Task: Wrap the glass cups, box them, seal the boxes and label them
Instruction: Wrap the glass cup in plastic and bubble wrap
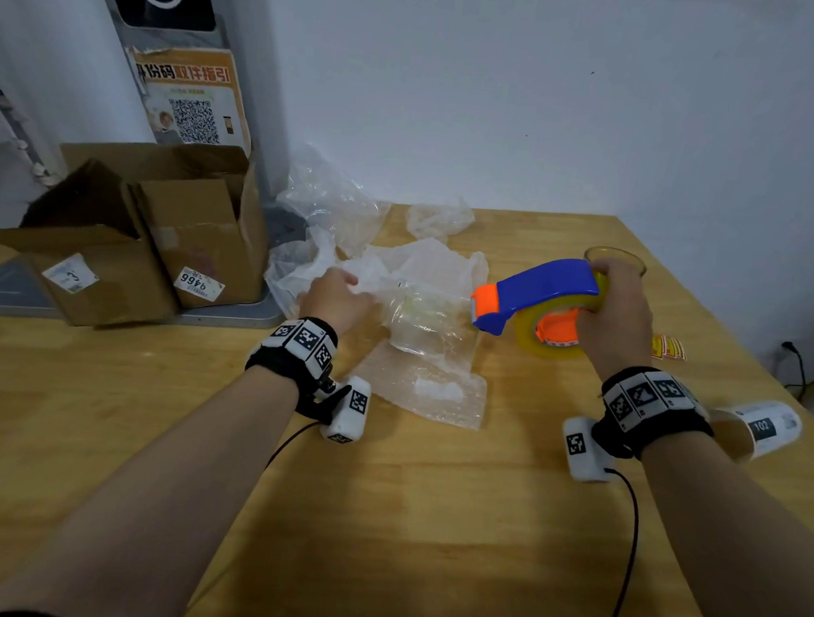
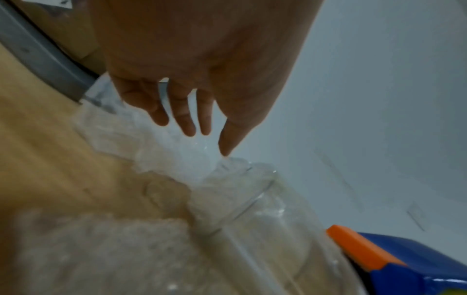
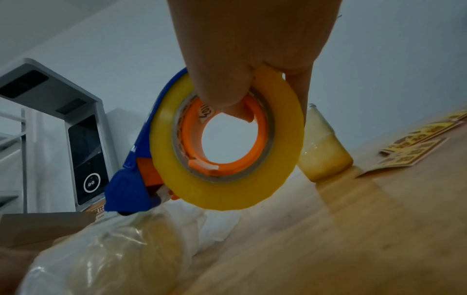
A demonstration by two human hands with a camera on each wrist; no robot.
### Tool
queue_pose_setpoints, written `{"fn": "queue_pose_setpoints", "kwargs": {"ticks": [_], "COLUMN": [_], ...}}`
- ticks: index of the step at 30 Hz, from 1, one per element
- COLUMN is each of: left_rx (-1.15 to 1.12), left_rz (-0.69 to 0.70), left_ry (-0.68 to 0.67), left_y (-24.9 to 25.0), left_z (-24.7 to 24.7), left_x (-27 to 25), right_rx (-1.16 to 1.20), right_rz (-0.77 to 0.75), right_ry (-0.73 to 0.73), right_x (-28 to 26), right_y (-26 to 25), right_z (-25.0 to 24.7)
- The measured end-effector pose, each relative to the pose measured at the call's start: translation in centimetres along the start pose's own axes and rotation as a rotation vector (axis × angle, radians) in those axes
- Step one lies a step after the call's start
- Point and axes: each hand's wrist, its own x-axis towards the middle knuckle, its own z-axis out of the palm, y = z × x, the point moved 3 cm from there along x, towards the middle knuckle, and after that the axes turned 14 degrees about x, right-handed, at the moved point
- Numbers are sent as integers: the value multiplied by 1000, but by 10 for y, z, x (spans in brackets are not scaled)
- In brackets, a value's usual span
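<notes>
A glass cup (image 1: 420,326) lies on its side in clear plastic wrap (image 1: 426,271) at the middle of the wooden table (image 1: 382,521). My left hand (image 1: 347,285) is at the wrap's left end; in the left wrist view my left hand (image 2: 197,127) has straight fingers (image 2: 185,119), one tip touching the wrap (image 2: 227,171). My right hand (image 1: 608,296) grips a blue and orange tape dispenser (image 1: 540,288) with a yellowish tape roll (image 3: 227,179), held just right of the wrapped cup (image 3: 113,249). A bare glass cup (image 3: 323,147) stands behind it.
Two open cardboard boxes (image 1: 113,252) (image 1: 204,234) stand at the left. A bubble wrap sheet (image 1: 428,390) lies under the cup, and more plastic bags (image 1: 335,199) lie behind. Yellow labels (image 1: 669,348) and a label roll (image 1: 760,425) are at the right edge.
</notes>
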Motion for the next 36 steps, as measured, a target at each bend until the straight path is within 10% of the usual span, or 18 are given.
{"fn": "queue_pose_setpoints", "kwargs": {"ticks": [4,8,25,36], "left_rx": [-55,347,804,498], "left_rz": [314,477,460,420], "left_ry": [-52,-269,-302,-189], "left_y": [33,55,93,68], "left_z": [-5,14,41,21], "left_x": [-14,-21,-6,3], "right_rx": [17,33,98,226], "right_rz": [72,164,151,85], "right_ry": [-5,-36,-111,-116], "right_x": [1,4,16,27], "right_y": [3,2,-12,-34], "right_z": [0,-3,-11,-13]}}
